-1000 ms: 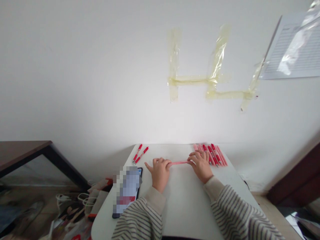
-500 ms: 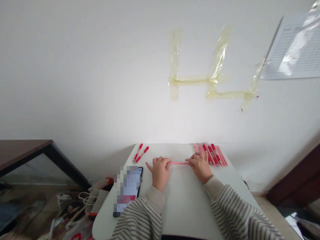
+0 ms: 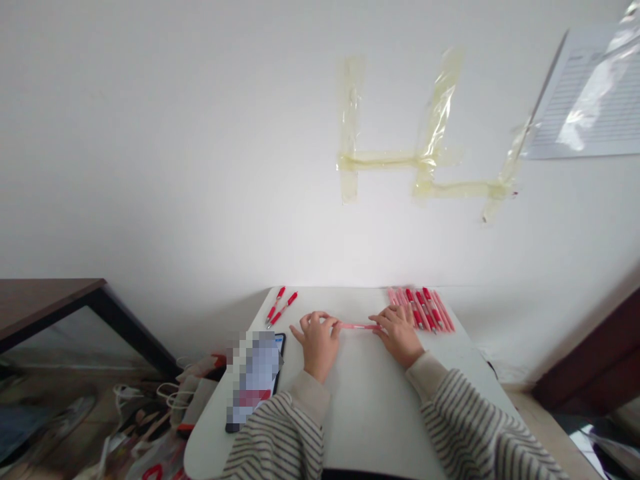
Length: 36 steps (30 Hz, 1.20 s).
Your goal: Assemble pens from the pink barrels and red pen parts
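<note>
A thin pink pen (image 3: 359,326) stretches level between my two hands over the white table (image 3: 370,407). My left hand (image 3: 319,344) pinches its left end with curled fingers. My right hand (image 3: 400,335) pinches its right end. Just right of my right hand lies a row of several pink and red pens (image 3: 425,309) at the table's far right. Two red pens (image 3: 280,307) lie at the far left corner, apart from my hands.
A phone (image 3: 255,380) lies on the table's left edge beside my left sleeve. Cables and clutter (image 3: 165,413) fill the floor to the left. A dark table (image 3: 50,307) stands further left. The wall with tape strips (image 3: 415,160) rises just behind.
My hands have drawn slightly closer together along the pink pen. Nothing else on the table has moved.
</note>
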{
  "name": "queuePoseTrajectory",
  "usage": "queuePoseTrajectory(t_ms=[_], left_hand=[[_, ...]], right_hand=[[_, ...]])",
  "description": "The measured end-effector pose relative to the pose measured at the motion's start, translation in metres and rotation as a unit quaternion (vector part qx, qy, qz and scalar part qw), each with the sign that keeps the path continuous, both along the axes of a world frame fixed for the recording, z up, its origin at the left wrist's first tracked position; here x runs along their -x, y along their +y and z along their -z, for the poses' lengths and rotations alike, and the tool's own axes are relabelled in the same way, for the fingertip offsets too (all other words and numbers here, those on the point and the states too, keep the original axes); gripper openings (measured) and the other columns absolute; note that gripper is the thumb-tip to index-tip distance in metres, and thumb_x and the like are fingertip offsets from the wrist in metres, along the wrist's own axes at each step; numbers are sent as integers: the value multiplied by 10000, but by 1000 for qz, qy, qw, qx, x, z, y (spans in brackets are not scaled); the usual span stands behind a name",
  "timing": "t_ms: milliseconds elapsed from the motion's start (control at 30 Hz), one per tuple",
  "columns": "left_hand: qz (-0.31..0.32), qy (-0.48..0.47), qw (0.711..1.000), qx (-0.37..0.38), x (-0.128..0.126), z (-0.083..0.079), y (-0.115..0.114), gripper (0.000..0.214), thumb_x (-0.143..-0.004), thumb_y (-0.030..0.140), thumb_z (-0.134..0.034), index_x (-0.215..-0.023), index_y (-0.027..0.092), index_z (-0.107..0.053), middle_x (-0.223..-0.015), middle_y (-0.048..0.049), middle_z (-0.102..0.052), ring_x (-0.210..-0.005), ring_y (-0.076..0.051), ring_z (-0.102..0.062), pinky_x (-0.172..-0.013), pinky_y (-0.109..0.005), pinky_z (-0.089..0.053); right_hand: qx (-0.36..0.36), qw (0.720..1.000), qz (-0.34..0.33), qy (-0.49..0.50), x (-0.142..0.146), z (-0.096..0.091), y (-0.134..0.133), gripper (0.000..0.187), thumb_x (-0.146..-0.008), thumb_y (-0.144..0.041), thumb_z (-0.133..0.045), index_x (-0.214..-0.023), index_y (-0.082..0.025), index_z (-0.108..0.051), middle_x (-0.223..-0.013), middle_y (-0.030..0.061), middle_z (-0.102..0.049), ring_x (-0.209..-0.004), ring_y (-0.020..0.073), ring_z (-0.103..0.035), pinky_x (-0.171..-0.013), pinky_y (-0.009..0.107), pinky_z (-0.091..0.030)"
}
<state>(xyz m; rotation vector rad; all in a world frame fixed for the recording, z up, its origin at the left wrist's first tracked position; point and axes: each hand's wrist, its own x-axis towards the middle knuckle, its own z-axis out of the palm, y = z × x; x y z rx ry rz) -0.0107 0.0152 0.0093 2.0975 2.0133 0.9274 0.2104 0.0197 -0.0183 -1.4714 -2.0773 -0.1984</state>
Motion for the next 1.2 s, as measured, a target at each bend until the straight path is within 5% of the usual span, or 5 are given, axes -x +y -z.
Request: queuePoseTrajectory(t_ms=[367, 733, 1200], left_hand=[[34, 2, 999, 26, -1, -1, -1, 152, -873, 358, -628, -950, 345, -759, -1089, -39, -658, -1171, -291, -446, -1114, -750, -85], [39, 62, 997, -2, -4, 1, -3, 263, -961, 364, -465, -940, 319, -723, -994, -26, -686, -1071, -255, -502, -1127, -744, -95], [48, 52, 997, -5, -2, 2, -2, 226, -945, 367, -495, -997, 348, -714, -1028, -25, -689, -1082, -253, -507, -1128, -751, -97]], right_hand=[[-9, 998, -19, 51, -5, 2, 3, 65, -897, -309, -652, -928, -294, -707, -997, 34, -704, -1131, 281, -539, -1150, 701, -159], [-46, 997, -16, 58, -5, 2, 2, 140, -940, -350, -605, -965, -294, -731, -1034, 37, -721, -1098, 263, -594, -1153, 682, -179], [-7, 998, -13, 56, -3, -1, -1, 218, -955, -417, -597, -1109, -348, -735, -933, 24, -708, -1011, 240, -620, -1147, 609, -235]])
